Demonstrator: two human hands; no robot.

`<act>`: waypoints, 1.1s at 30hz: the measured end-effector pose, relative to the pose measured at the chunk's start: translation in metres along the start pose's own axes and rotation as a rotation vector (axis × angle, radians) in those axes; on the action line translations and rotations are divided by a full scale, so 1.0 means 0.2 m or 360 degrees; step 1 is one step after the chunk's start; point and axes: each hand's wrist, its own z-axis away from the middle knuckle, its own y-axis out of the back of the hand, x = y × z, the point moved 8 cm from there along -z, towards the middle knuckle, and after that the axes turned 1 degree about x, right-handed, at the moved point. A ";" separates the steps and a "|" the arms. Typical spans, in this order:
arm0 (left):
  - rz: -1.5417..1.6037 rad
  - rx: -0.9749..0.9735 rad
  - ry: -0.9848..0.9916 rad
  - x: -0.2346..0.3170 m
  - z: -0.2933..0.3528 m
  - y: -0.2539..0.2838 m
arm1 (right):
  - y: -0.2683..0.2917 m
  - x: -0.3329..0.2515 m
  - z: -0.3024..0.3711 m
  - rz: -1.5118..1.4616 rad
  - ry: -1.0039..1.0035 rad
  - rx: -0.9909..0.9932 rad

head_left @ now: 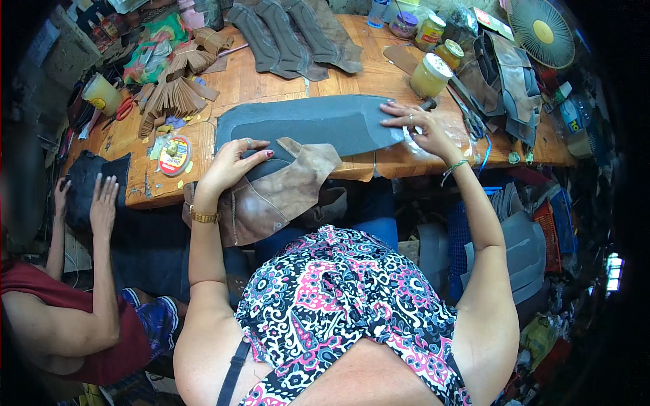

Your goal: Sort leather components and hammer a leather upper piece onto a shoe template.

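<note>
A long dark grey sheet (305, 125) lies along the front of the wooden table. Over its near left edge rests a brown leather piece (271, 199) with stitched seams and a dark lining, hanging past the table edge towards my lap. My left hand (230, 166) is closed on the upper left of this leather piece, its thumb pointing right and its fingers on the sheet. At the sheet's right end, my right hand (418, 127) lies with its fingers stretched and apart, fingertips touching the surface. Its thumb is partly hidden.
Several dark-lined leather pieces (284, 40) lie at the back. Jars (430, 76), scissors (474, 123) and a fan (542, 30) are at right. Pleated brown strips (176, 95), red-handled scissors (124, 108) and a round tin (175, 154) lie left. A co-worker's hands (103, 203) touch black material.
</note>
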 end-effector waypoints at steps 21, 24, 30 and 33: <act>0.0163 -0.0038 0.0093 -0.03 0.05 -0.05 | -0.18 -0.10 0.23 -0.0220 -0.0386 0.0660; 0.0150 -0.0020 -0.0010 0.04 0.08 -0.03 | -0.19 -0.17 0.24 0.0050 -0.0208 0.0750; 0.0432 -0.0064 -0.0081 0.31 0.10 -0.03 | -0.12 -0.25 0.23 -0.1146 -0.0378 0.0970; 0.0190 -0.0086 -0.0255 0.51 0.02 -0.04 | -0.24 -0.45 0.12 -0.2042 -0.0312 0.0585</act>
